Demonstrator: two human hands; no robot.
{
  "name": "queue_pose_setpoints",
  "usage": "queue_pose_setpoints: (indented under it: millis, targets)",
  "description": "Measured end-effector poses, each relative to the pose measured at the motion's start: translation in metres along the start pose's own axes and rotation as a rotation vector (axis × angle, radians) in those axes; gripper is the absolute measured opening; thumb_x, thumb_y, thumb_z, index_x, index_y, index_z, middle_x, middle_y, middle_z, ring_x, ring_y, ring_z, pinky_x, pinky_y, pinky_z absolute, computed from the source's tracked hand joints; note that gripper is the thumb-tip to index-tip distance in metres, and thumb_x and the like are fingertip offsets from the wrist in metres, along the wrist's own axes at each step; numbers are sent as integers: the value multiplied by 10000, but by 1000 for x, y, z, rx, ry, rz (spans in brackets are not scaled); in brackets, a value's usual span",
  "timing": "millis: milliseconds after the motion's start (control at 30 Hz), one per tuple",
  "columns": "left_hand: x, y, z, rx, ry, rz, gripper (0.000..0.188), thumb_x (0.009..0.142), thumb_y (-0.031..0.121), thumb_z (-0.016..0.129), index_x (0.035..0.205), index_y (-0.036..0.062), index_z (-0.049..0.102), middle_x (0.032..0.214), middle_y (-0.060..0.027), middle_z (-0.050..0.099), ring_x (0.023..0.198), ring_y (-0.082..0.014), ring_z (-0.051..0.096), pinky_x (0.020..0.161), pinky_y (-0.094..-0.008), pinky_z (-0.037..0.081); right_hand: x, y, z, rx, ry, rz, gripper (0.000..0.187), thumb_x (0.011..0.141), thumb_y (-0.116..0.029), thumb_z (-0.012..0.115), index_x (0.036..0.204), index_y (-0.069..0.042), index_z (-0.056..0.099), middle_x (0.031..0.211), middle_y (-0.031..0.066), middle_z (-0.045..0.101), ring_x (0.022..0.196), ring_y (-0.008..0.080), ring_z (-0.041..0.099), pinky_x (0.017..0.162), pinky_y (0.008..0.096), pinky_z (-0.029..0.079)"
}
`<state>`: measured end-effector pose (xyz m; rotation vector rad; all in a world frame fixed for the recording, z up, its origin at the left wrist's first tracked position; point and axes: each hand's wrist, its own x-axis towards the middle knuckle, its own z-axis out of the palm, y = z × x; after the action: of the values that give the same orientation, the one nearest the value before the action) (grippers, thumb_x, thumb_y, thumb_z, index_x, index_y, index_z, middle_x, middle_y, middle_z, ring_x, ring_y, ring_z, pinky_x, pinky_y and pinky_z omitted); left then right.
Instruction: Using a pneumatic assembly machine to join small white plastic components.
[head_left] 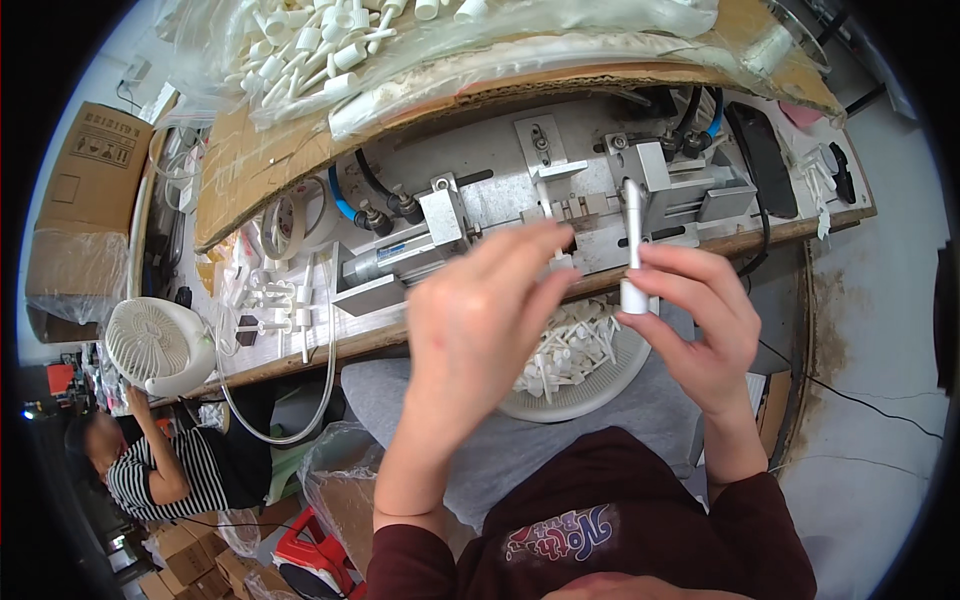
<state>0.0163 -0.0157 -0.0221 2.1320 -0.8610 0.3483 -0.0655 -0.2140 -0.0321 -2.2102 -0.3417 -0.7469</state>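
Note:
My right hand (700,325) pinches the lower end of a slim white tube (633,240) and holds it upright in front of a metal pneumatic press jig (560,210) on the bench. My left hand (480,320) is raised beside it with fingers stretched toward the jig and the tube; whether it touches either I cannot tell. Under both hands a white round basket (580,395) rests on my lap with several small white plastic parts (570,350) in it.
A clear bag of white plastic parts (330,50) lies on cardboard at the back of the bench. A tape roll (285,225) and more white pieces (275,310) lie at the left. A small white fan (155,345) stands lower left, near a seated person in a striped top (170,470).

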Motion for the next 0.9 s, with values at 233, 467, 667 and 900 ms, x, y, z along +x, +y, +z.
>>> queue_pose_setpoints:
  millis: [233, 467, 667, 900]
  targets:
    - [100, -21, -43, 205, 394, 215, 202, 869, 142, 765, 1068, 117, 793, 925, -72, 764, 758, -147, 687, 701, -281, 537, 10, 10, 26, -186, -182, -159, 285, 713, -30, 756, 987, 6, 686, 1189, 134, 698, 871, 249, 695, 711, 354, 552]
    - [164, -65, -28, 289, 162, 118, 258, 861, 148, 750, 1096, 41, 745, 974, -152, 732, 875, -286, 693, 813, -374, 546, 16, 12, 40, -368, -249, -263, 271, 711, -51, 777, 971, -19, 711, 1216, 124, 719, 536, 173, 558, 544, 280, 485]
    - [160, -53, -18, 277, 55, 67, 328, 845, 231, 788, 1151, 113, 760, 923, -144, 735, 815, -217, 700, 755, -345, 551, 21, 11, 39, -426, -282, -284, 227, 733, -56, 721, 958, -24, 716, 1210, 123, 726, 513, 148, 515, 531, 262, 459]
    - [89, -4, -45, -48, 199, 41, 282, 779, 25, 826, 1055, 31, 769, 1078, -93, 721, 823, -130, 704, 712, -265, 595, 29, 9, 33, -456, -374, -320, 229, 763, -113, 743, 969, -33, 689, 1150, 139, 733, 562, 165, 629, 582, 292, 505]
